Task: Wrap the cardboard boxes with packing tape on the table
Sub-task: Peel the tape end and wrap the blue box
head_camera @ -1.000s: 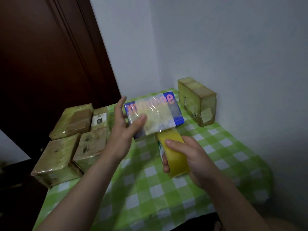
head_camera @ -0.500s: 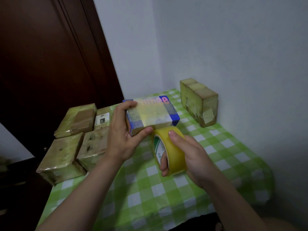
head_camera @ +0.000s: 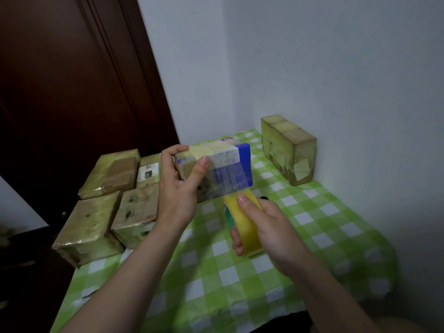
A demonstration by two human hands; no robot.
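A blue box (head_camera: pixel 230 169), partly covered in clear tape, is held up above the table. My left hand (head_camera: pixel 180 186) grips its left end, thumb across the near face and fingers over the top. My right hand (head_camera: pixel 266 224) grips a yellow roll of packing tape (head_camera: pixel 242 222) just below the box's right corner. A stretch of tape runs from the roll up onto the box's near face.
Several taped brown boxes (head_camera: pixel 96 222) lie grouped at the table's left side. Another taped box (head_camera: pixel 288 147) stands on edge against the wall at the back right. The table wears a green-and-white checked cloth (head_camera: pixel 312 224). A dark wooden door is at the left.
My left hand has turned the box so its blue end face shows more. My right hand has drawn the roll down and right, laying tape across the near face.
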